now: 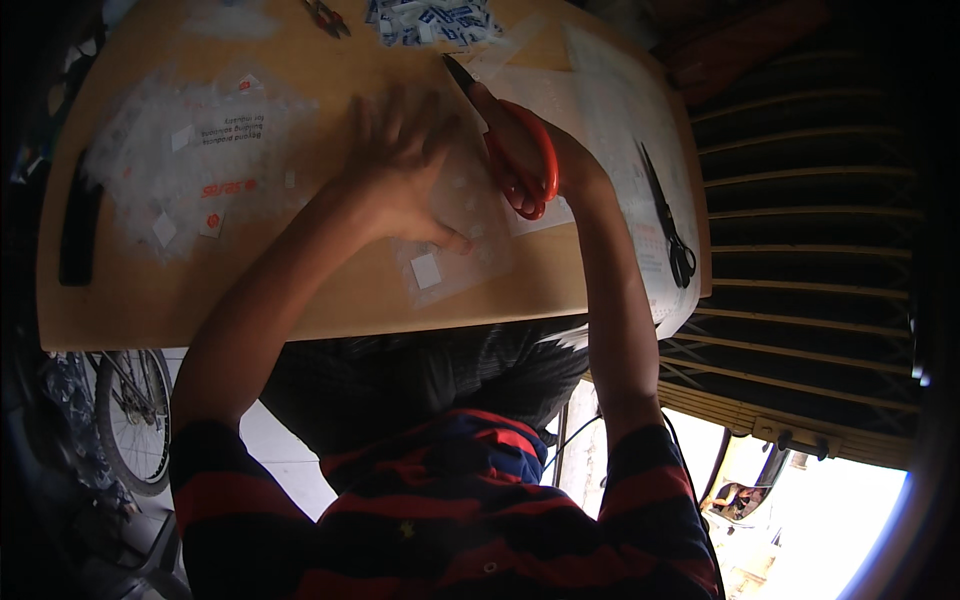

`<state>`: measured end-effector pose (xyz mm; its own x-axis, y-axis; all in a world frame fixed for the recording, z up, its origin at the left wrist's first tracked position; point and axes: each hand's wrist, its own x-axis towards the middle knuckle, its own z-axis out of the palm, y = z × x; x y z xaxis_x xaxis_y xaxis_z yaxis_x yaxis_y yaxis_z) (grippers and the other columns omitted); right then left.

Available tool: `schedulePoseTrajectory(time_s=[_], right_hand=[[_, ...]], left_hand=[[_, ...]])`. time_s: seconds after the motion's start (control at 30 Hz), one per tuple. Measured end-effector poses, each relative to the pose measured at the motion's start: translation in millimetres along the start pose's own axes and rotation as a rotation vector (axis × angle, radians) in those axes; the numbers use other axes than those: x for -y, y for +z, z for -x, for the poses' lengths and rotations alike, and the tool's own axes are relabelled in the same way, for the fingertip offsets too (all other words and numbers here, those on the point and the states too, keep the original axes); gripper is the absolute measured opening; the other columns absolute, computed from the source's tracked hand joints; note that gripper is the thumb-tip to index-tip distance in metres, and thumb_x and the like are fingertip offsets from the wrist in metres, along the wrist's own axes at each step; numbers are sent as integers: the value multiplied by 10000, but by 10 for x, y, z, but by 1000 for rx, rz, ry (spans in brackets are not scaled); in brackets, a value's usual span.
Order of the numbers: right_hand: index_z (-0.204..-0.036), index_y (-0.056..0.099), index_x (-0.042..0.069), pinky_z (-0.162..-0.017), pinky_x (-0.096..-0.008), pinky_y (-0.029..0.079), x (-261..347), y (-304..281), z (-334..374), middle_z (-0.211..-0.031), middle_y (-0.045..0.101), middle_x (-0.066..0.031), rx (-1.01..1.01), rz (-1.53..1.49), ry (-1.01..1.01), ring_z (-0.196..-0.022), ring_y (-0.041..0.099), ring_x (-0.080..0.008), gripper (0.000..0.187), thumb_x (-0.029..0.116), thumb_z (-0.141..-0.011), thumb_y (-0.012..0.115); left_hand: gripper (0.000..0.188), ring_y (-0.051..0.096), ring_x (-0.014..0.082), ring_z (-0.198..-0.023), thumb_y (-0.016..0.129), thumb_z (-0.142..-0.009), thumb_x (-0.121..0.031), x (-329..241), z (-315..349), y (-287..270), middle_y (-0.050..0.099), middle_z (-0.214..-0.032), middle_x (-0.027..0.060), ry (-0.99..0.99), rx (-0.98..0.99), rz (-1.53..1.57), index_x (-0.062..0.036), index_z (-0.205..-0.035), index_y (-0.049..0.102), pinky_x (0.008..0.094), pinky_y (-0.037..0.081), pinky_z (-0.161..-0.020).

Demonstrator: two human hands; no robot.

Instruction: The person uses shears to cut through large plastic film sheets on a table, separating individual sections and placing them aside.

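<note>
My right hand (pixel 566 162) grips a pair of scissors with red handles (pixel 547 150). The dark blades point away and to the left, toward the far side of the table. With fingers spread and blurred by motion, my left hand (pixel 400 185) is over a clear plastic sheet or bag (pixel 480 262). Its thumb touches the plastic. A small white square (pixel 426 270) lies on or in the near corner of that plastic. Whether the blades touch the plastic, I cannot tell.
Clear plastic bags (pixel 130 150) lie piled on the wooden table (pixel 330 315) at left. Small blue-and-white packets (pixel 440 22) and red-handled pliers or cutters (pixel 326 18) lie at the far side. Black scissors (pixel 665 215) rest on sheeting at right, near a folding gate (pixel 810 210).
</note>
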<state>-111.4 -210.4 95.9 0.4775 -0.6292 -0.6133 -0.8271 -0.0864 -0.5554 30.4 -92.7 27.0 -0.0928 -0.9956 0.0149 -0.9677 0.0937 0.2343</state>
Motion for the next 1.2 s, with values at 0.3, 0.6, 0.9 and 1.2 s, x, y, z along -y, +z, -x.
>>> schedulePoseTrajectory(time_s=[0.3,0.6,0.9,1.2], right_hand=[[-575,496,50,-357,-254,390,-537,248,683,-417,444,-37,-139,-271,-121,-341,480,-129,868,810,-929,270],[-701,517,42,-420,-244,328,-1647,880,1744,-542,478,2,35,-589,-297,-437,446,-81,755,751,-936,400],[-810,543,11,-605,-340,455,-2067,1251,2174,-686,558,-79,119,-537,-250,-646,576,-167,670,645,-992,428],[-757,522,30,-447,-246,356,-1931,1382,2021,-543,477,1,206,-507,-336,-456,491,-79,686,640,-1018,345]], left_hand=[[859,302,316,-1470,869,-640,-370,233,-65,-343,340,-1595,135,288,486,395,-164,-1409,546,468,285,-1189],[475,496,280,-1270,837,-717,-191,48,-57,-516,583,-1256,48,163,194,323,-113,-1158,679,401,425,-1080],[522,433,307,-1343,845,-729,-239,-601,630,-129,561,-1360,80,196,-177,221,-38,-1177,669,459,344,-1158],[265,592,330,-1231,764,-801,-13,-906,1391,272,661,-1252,114,-10,-452,260,0,-1060,705,432,515,-1000]])
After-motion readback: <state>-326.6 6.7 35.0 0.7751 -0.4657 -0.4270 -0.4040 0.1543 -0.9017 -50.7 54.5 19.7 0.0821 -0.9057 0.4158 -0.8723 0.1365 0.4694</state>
